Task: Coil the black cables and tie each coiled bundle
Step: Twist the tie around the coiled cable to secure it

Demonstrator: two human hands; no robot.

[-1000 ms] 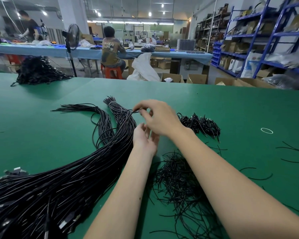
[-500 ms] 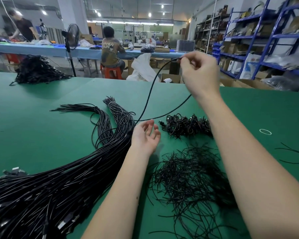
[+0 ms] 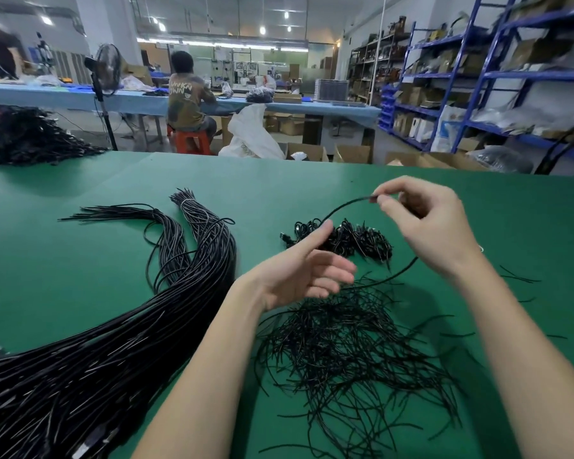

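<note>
While the person leans over the green felt-covered work table (image 3: 80, 279), the right hand (image 3: 424, 226) is raised a little above it and pinches one thin black cable (image 3: 342, 207) between thumb and forefinger, close to the cable's end. From this pinch the cable bends down to the left and passes behind the left hand (image 3: 299, 276). A second stretch of the same cable shows below the right wrist and curves down towards the left hand. The left hand is turned palm up, with the fingers loosely spread and half curled; the cable seems to pass by its fingers, but I cannot tell if they really grip it.

Behind both hands lies a small heap of coiled black cable bundles (image 3: 352, 240), resting on the table. In front of the hands, between the two forearms, a loose pile of short thin black tie wires (image 3: 345, 352) is spread on the green surface. On the left, a long thick sheaf of straight black cables (image 3: 120, 352) runs from the near left corner towards the middle of the table, where it divides into two branches; the right branch is bound near its tip with a pale band (image 3: 187, 203).

At the far left corner of the table sits another dark heap of cables (image 3: 27, 137).
</note>
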